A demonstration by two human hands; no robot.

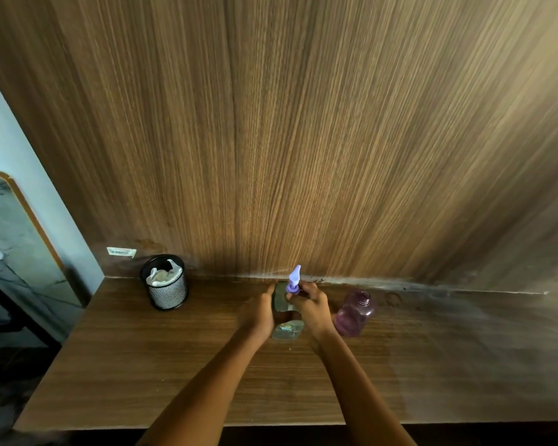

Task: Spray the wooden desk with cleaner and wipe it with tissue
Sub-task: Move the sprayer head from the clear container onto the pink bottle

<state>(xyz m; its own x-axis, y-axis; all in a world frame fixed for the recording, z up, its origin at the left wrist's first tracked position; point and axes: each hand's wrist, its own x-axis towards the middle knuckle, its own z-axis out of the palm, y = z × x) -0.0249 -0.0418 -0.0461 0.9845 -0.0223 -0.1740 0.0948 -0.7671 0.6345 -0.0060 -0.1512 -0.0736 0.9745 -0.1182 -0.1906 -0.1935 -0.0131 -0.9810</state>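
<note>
Both hands grip the spray bottle (285, 312) near the desk's (174, 381) back edge: left hand (257, 313) around its body, right hand (311, 309) at the purple nozzle. A mesh cup (166, 289) holding tissue (162, 275) stands left, a purple bottle (355, 313) just right; the front is open.

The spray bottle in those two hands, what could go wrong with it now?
1. The purple bottle stands open, with no cap, right beside the right hand; an elbow or wrist nudge could tip it.
2. The spray bottle has its nozzle pointing toward the wooden wall, so cleaner might land there and not on the desk.
3. No tissue is in the left hand; any seems to be in the mesh cup, so spray could sit.
</note>
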